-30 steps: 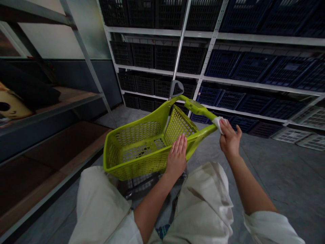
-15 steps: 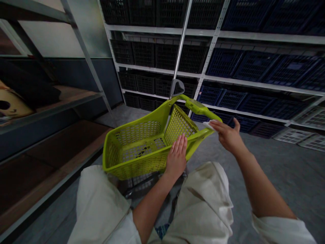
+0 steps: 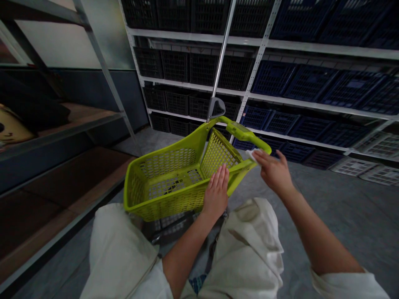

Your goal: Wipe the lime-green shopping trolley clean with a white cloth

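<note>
A lime-green shopping cart [image 3: 174, 203] stands in front of my knees, its perforated basket facing up and its handle at the far right end. My left hand [image 3: 216, 191] lies flat on the near rim, fingers stretched together over the edge. At the right end of the rim, just below the handle's corner, my right hand [image 3: 274, 168] presses a white cloth [image 3: 252, 155] against the plastic. The cloth is mostly hidden under the fingers. A metal pole [image 3: 222, 58] with a grey bracket rises from the handle's far end.
White racks [image 3: 199, 85] hold rows of black crates [image 3: 176, 66] and blue crates [image 3: 274, 79] at the back. White crates [image 3: 357, 166] sit low at the right. A shelf unit with brown boards [image 3: 77, 178] runs along the left. Grey floor [image 3: 327, 216] lies to the right.
My right hand and the white cloth have slid slightly left along the rim near the handle. My left hand stays on the near rim.
</note>
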`<state>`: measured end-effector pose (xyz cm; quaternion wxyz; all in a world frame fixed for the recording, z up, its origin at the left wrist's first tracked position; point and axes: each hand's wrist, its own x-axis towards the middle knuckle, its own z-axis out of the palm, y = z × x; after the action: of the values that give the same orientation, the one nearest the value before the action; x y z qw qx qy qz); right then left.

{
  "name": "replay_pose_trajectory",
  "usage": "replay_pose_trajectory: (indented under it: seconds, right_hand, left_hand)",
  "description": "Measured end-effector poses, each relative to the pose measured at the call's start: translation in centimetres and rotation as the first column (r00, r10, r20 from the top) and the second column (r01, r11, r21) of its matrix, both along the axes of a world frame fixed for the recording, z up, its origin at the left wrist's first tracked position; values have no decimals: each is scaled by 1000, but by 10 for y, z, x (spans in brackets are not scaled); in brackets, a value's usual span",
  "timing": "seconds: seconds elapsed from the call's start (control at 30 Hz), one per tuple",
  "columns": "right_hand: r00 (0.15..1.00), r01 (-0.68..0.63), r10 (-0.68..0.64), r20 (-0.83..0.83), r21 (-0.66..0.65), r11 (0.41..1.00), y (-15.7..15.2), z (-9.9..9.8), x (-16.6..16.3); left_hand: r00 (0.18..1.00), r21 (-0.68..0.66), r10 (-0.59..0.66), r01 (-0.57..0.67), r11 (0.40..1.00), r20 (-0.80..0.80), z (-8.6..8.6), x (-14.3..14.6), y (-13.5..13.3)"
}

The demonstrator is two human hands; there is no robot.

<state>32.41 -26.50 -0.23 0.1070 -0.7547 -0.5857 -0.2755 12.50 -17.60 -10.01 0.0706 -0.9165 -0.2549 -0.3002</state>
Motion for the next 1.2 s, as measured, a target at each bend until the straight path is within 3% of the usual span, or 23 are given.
replay_pose_trajectory:
  seconds: [0.07, 0.17, 0.3, 0.37, 0.47, 0.57, 0.67, 0.77, 0.9, 1.0, 1.13, 1.2]
  right_hand:
    - [993, 114, -112, -34, 76, 991, 0, 5, 17]
    - [986, 168, -164, -40, 120, 978, 8, -6, -7]
    - [999, -49, 49, 19, 14, 999, 18, -31, -73]
    - [990, -138, 139, 30, -46, 989, 16, -32, -80]
    - [994, -104, 106, 20, -60, 993, 7, -17, -43]
    - [995, 93, -90, -40, 81, 992, 2, 2, 11]
    - [978, 199, -185, -100, 165, 966, 5, 4, 23]
    - [992, 119, -111, -60, 151, 981, 14, -12, -17]
    - [988, -150, 150, 23, -10, 989, 19, -29, -66]
    - [967, -239, 244, 70, -72, 968, 12, -22, -44]
    - [996, -68, 65, 58, 51, 996, 4, 1, 19]
    - [999, 0, -3, 33, 95, 996, 6, 4, 28]
  left_hand:
    - [1000, 2, -3, 3, 1000, 15, -1, 1, 0]
    - [1000, -8, -5, 5, 1000, 26, -1, 1, 0]
    - [1000, -21, -10, 10, 1000, 18, -2, 0, 1]
    - [1000, -22, -6, 6, 1000, 14, -2, -1, 1]
    - [1000, -18, -11, 12, 1000, 20, -3, -2, 2]
    - [1000, -10, -13, 13, 1000, 23, -3, -2, 2]
    - [1000, -3, -8, 8, 1000, 30, -2, -1, 1]
    - [1000, -10, -4, 4, 1000, 27, -1, -1, 0]
    - [1000, -16, -2, 3, 1000, 10, -2, -2, 1]
    - [1000, -11, -10, 10, 1000, 9, -2, -4, 1]
    - [1000, -1, -14, 14, 1000, 17, -2, -3, 1]
    - [1000, 2, -7, 7, 1000, 22, -2, -2, 1]
